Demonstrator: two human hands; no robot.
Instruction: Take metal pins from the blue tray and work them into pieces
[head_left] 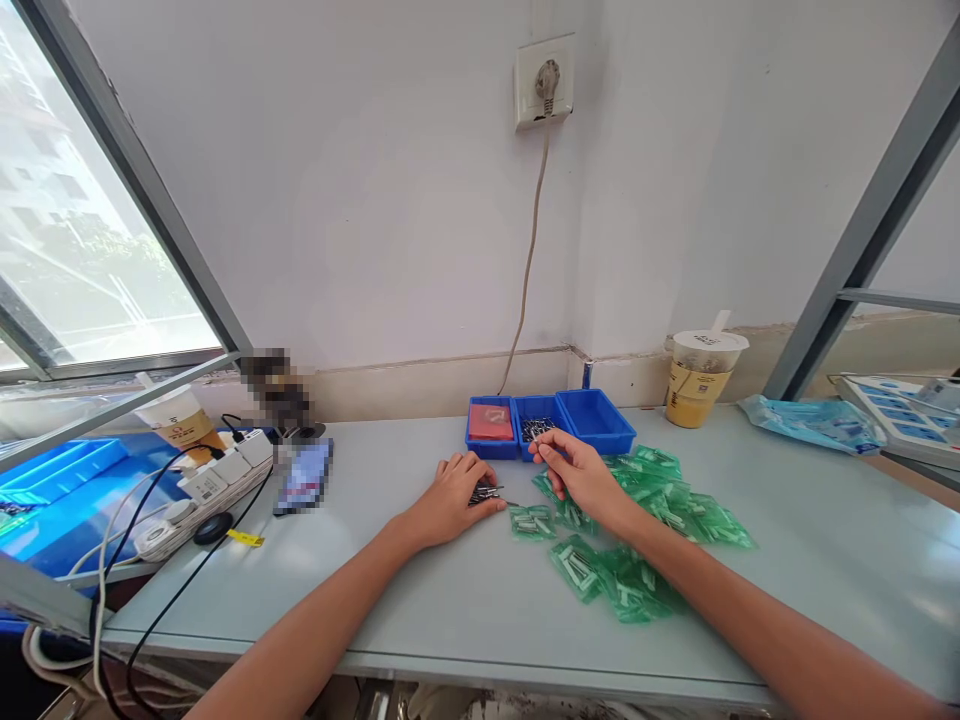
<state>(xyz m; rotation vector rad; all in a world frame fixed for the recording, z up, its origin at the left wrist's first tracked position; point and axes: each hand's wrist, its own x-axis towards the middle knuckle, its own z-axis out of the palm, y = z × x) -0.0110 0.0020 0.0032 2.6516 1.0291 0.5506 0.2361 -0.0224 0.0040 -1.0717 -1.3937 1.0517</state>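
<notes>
My left hand [459,498] rests on the table with its fingers curled around a small heap of thin dark and silvery metal pins [484,492]. The thumb lies along the near side of the heap. Above some green plastic packets [532,522] is my right hand [576,472], close in front of the middle blue bin [544,410]. Its thumb and fingertips are pinched together; whatever sits between them is too small to make out. More small metal pieces [537,428] lie inside that bin. Through the green film of the packets, pale and metallic pieces show.
A left blue bin [491,447] holds red packets [491,422]; another blue bin [596,418] adjoins on the right. More green packets [697,515] spread rightward. A drink cup [697,385] stands by the wall. A phone [304,475], power strip [202,490] and cables are at left.
</notes>
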